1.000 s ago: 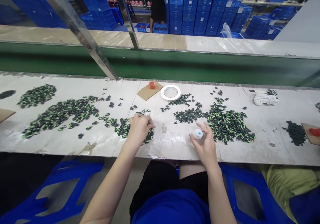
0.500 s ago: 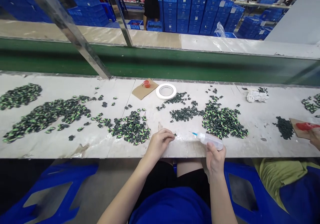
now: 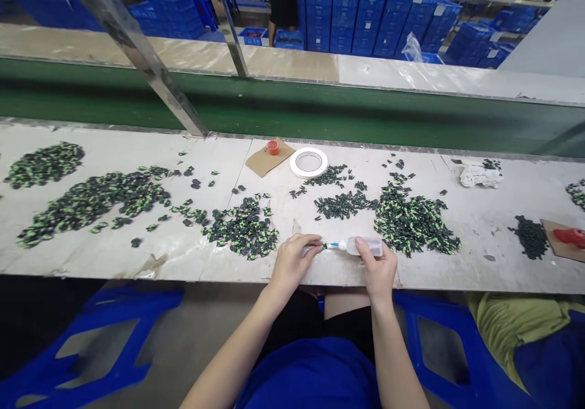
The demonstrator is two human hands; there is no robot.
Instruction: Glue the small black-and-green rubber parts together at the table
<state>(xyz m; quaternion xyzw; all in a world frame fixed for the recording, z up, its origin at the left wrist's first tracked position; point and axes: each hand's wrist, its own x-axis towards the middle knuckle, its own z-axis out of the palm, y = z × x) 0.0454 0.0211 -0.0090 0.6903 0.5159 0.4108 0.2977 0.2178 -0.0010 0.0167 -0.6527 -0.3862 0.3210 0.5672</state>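
My left hand (image 3: 295, 258) pinches a small dark part (image 3: 324, 246) between thumb and fingers, just above the white tabletop. In my right hand (image 3: 378, 269) is a translucent squeeze bottle (image 3: 361, 246) with a blue needle tip, held level and pointing left. Its needle reaches the small part, though whether it touches cannot be made out. Left of my hands lies a pile of black and green parts (image 3: 242, 229). Beyond the bottle is a heap of small dark pieces (image 3: 345, 205), and on the right a larger black-green pile (image 3: 411, 223).
A roll of white tape (image 3: 309, 163) and a red cap (image 3: 273, 147) on cardboard (image 3: 260, 164) lie at the back. More black-green parts (image 3: 91, 205) spread leftward. A metal post (image 3: 150, 74) rises at the table's far edge. Blue stools (image 3: 105, 330) stand below.
My right hand has brought the bottle left and levelled it, so its needle is now at the part in my left hand. The co-worker's hand at the far right has left view.
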